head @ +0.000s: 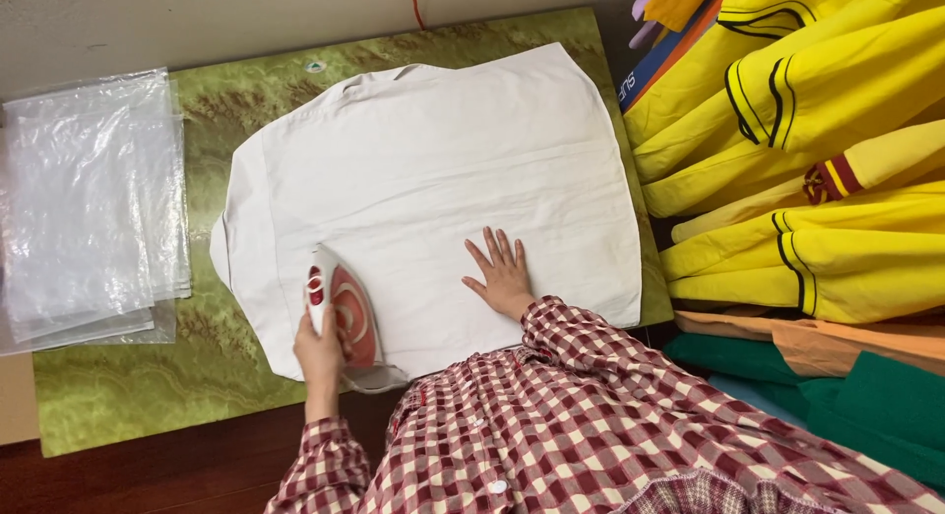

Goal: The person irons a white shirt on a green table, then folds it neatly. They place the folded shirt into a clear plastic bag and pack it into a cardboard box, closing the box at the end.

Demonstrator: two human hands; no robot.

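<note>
While the left hand [320,354] gripped the red and white iron [340,312] at the near edge of the white shirt [433,169], the right hand [502,276] lay open, flat on the cloth beside it. The shirt was spread on the green board [118,396] (plastic bags [89,199] stacked nearby). Better, I thought, to keep the cloth taut and those fingers clear of the iron.

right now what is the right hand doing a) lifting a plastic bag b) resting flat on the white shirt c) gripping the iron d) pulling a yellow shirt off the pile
b: the right hand lies open, palm down with fingers spread, on the white shirt, while the left hand grips the red and white iron.
</note>
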